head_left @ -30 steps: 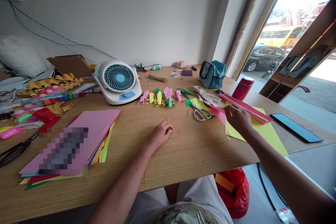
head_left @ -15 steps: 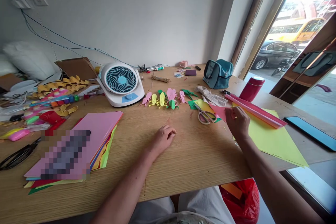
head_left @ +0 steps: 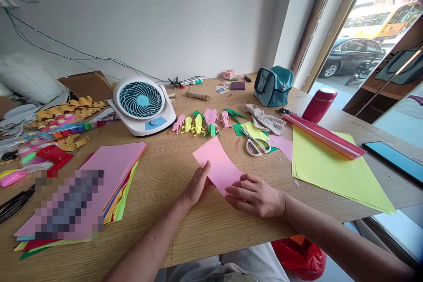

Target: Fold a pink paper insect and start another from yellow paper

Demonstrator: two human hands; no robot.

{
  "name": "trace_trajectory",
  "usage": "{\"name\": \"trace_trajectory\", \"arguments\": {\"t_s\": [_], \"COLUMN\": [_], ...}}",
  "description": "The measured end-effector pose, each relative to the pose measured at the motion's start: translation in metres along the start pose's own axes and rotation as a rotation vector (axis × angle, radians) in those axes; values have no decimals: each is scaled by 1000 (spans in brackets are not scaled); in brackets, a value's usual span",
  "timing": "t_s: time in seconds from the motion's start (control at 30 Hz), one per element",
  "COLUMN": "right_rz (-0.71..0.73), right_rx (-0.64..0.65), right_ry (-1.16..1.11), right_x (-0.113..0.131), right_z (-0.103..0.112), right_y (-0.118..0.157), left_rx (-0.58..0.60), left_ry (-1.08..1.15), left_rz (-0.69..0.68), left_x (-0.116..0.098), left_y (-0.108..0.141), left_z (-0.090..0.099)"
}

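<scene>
A pink sheet of paper [head_left: 220,163], slightly curved, is held between both hands above the front middle of the table. My left hand [head_left: 197,184] grips its left edge, thumb on top and fingers underneath. My right hand [head_left: 256,196] is closed on its lower right end, fingers over the top face. Behind the paper stand several folded paper figures in pink [head_left: 211,116], yellow [head_left: 198,124] and green [head_left: 212,131]. White-handled scissors [head_left: 255,144] lie to the right on green and yellow paper scraps, and another pink piece of paper [head_left: 282,144] lies beside them.
At left lies a stack of coloured paper [head_left: 115,163], with a fan [head_left: 142,105] behind it. On the right are yellow sheets [head_left: 340,176], a pink roll [head_left: 325,135], a red flask [head_left: 319,105] and a phone [head_left: 395,161]. A red bag [head_left: 300,260] sits below the table edge.
My right hand has come from the scissors' right side to the middle, bringing the pink paper. My left hand has turned and taken hold of it. The view has shifted slightly.
</scene>
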State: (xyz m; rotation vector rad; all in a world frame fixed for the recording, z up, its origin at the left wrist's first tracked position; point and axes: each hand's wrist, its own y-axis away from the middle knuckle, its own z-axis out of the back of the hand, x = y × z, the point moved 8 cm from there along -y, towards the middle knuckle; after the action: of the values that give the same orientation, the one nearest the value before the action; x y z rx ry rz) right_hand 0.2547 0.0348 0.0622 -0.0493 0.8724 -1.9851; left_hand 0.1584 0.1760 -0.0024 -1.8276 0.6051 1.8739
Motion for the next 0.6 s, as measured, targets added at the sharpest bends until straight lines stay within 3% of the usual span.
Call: {"name": "trace_trajectory", "arguments": {"t_s": [0.13,0.33,0.47,0.6], "right_rz": [-2,-69,-212,-351], "right_rx": [46,102,106,39], "right_ry": [-7,-47,-93,-127], "right_x": [-1,-13,-29,-43], "right_z": [-9,-15,-18,-12], "right_y": [3,10,15,21], "left_rx": [-61,-62,-149,-169], "left_ry": [38,39,166,332], "left_rz": [75,52,199,238], "left_x": [8,5,18,17], "left_y": [0,-2,1,3], "left_z": [5,5,10,7]}}
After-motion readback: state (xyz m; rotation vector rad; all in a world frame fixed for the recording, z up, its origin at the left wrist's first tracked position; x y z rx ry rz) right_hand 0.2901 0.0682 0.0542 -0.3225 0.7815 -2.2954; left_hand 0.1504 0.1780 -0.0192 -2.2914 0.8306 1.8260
